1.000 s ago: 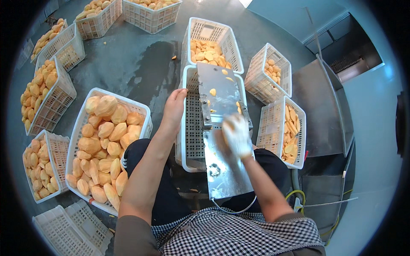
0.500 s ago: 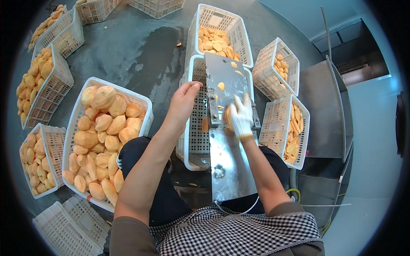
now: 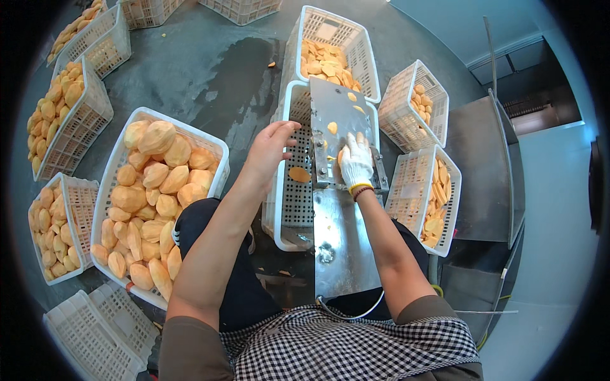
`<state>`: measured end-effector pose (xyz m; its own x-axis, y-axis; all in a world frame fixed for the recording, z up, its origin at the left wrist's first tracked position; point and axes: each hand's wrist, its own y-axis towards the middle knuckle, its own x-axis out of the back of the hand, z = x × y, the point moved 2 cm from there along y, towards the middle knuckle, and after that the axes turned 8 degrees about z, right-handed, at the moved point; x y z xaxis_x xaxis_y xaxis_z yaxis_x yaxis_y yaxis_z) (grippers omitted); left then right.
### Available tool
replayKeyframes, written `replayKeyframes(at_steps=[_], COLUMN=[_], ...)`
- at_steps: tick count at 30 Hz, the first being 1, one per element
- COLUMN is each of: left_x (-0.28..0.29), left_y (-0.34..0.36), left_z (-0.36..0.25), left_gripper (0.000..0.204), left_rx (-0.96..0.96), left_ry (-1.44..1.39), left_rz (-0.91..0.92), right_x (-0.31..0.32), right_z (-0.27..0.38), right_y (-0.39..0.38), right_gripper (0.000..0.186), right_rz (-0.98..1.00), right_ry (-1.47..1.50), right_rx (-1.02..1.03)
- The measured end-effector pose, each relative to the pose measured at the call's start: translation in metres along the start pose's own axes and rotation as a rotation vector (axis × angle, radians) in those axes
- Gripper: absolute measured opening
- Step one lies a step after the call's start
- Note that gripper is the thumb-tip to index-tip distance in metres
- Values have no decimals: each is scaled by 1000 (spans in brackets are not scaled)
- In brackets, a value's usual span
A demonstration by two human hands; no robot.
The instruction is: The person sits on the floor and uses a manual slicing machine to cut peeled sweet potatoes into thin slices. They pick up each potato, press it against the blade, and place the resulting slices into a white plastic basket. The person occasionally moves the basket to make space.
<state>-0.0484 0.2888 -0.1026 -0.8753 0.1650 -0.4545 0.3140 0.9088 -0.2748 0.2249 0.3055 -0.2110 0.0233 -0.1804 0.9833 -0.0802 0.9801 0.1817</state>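
Observation:
A metal slicer board (image 3: 343, 235) slopes away from me, its far part over a white crate (image 3: 277, 213). On its blade section, my right hand (image 3: 356, 164), in a white knit glove, presses down with its fingers pointing forward. An orange edge of a peeled sweet potato (image 3: 340, 155) shows beside the glove; the rest is hidden beneath the palm. My bare left hand (image 3: 272, 150) hovers over the crate's left rim, fingers apart and slightly bent, holding nothing. Below the blade's left side, one orange slice (image 3: 299, 174) shows inside the crate. Several small slices (image 3: 332, 127) cling to the board's far part.
To my left stands a large crate (image 3: 223, 166) of peeled sweet potatoes (image 3: 152, 174); more filled crates line the far left. Beyond the slicer is a crate of slices (image 3: 327, 63). Two crates stand at right, beside a metal panel (image 3: 480, 168). Nested crates (image 3: 95, 333) sit lower left.
My right hand has slid a little forward along the board. The orange slice has shifted farther left from the board. My left fingers have spread from a closer curl.

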Motion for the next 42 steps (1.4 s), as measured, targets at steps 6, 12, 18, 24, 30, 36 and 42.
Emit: replayKeyframes(at_steps=[6,12,18,24,30,36,42], left_x=[18,27,11,14,29,125,303], left_y=[6,-7,2,-4,-20,-100,-206], left_z=[6,4,5,12,-2,-18,175], left_gripper=[30,30,28,30,27,27,48], left_rx=[-57,47,-24,-5,-228,-520,451], left_ry=[35,-46,-59,-128,-101,218,1124], left_rz=[-38,-68,33,32,-70,-462,-718], right_x=[-9,29,70,38,-8,-32,-33], right_z=[-31,2,43,25,4,-21,-32], right_y=[8,-32,-81,-63,-22,19,25], right_gripper=[40,44,42,49,41,40,42], right_rz=[82,242,174,168,11,208,-90], right_ry=[-226,516,-302,110,-526,-475,-248], right_rx=[224,117,33,-29,177,100,327])
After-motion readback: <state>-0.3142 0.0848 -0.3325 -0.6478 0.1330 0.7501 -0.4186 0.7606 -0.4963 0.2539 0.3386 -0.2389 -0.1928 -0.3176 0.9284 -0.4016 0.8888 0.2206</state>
